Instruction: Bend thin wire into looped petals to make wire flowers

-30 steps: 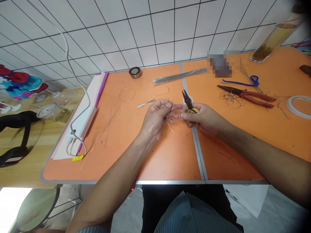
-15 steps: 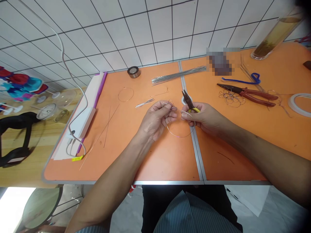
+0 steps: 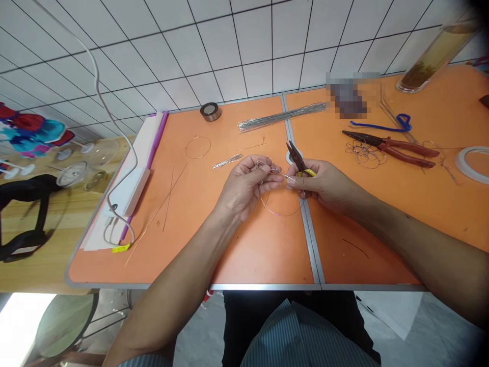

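My left hand (image 3: 246,186) is closed, with thumb and fingers pinching a thin wire (image 3: 282,215) near several small loops at its end. The wire hangs in a wide round curve below and between both hands. My right hand (image 3: 324,181) has its thumb and forefinger at another part of the wire. Small pliers with yellow handles (image 3: 296,154) are tucked in that same hand, their dark jaws sticking up and slightly apart. My fingers cover much of the handles.
Behind the hands lies a bundle of straight wires (image 3: 263,121), with short wire pieces (image 3: 228,161) closer in. Tape (image 3: 210,111) stands by the wall. Red-handled pliers (image 3: 407,151) lie right, near tangled wire (image 3: 367,154). A white power bank (image 3: 132,192) with a cable is left.
My left fingers have shifted slightly on the wire. A straight stretch of wire now spans the gap between my two hands. The pliers remain in my right hand.
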A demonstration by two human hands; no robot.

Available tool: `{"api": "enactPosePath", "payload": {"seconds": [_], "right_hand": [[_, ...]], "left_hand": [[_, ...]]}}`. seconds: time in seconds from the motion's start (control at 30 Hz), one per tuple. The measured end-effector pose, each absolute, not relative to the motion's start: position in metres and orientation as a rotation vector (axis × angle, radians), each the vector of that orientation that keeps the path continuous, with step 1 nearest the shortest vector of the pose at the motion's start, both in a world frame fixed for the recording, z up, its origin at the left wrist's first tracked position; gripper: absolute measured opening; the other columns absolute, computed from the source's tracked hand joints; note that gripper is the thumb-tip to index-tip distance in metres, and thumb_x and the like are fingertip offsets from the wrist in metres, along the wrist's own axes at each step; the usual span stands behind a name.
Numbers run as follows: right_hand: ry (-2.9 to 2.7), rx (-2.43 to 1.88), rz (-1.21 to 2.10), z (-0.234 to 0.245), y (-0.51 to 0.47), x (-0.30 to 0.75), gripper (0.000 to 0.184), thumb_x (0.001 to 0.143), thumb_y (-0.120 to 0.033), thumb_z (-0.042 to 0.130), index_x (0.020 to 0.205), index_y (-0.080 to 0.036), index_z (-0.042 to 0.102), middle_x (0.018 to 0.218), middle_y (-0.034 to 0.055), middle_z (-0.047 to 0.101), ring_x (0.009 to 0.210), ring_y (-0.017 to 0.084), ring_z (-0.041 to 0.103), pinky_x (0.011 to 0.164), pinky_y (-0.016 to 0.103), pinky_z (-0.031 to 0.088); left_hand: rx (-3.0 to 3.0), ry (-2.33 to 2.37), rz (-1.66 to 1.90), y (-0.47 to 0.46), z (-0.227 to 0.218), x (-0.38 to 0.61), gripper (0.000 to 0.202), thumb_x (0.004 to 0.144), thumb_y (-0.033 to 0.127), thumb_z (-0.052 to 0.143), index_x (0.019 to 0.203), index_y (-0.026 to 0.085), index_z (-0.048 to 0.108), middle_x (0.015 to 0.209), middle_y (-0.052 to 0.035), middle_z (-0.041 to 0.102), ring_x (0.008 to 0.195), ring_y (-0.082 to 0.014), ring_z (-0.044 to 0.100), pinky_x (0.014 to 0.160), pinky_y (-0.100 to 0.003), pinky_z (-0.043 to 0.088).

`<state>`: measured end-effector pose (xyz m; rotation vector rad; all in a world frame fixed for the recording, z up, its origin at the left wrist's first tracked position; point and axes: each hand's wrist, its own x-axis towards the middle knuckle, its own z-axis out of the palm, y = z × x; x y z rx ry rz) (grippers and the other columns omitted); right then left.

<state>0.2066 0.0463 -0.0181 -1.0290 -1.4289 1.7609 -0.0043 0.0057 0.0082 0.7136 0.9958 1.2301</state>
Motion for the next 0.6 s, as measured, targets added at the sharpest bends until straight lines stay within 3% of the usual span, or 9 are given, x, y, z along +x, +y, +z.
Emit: {"api": "enactPosePath", "payload": {"seconds": [0.23,0.37,0.6], "right_hand": [[-1.589,-1.153,1.591,-0.009,0.045,0.21,0.031,0.087,-0.05,0.095,0.09,-0.025,0.078,0.071,0.0002,0.06,0.064,0.016,0.052,0.059,0.033,0.041],[-1.655,-1.142,1.345,0.001,0.04,0.208,0.028,0.096,-0.053,0.085,0.096,-0.026,0.08,0.083,0.0011,0.067,0.071,0.017,0.056,0.067,0.034,0.045],[-1.677,-1.173,1.255,0.01,0.033,0.202,0.026,0.088,-0.047,0.088,0.085,-0.024,0.076,0.076,-0.0004,0.065,0.073,0.018,0.055,0.069,0.034,0.042]], "left_hand": [[0.823,1.039,1.27,0.007,0.007,-0.006,0.029,0.079,0.02,0.097,0.092,0.017,0.071,0.083,-0.0008,0.079,0.066,-0.011,0.075,0.063,-0.02,0.061],[0.899,1.063,1.261,0.005,0.005,-0.002,0.031,0.078,0.022,0.099,0.092,0.018,0.071,0.078,0.0001,0.077,0.066,-0.0125,0.076,0.064,-0.022,0.062],[0.901,1.011,1.186,0.002,0.003,0.002,0.029,0.082,0.024,0.098,0.093,0.017,0.072,0.08,-0.0024,0.079,0.071,-0.016,0.08,0.068,-0.025,0.065]]}}
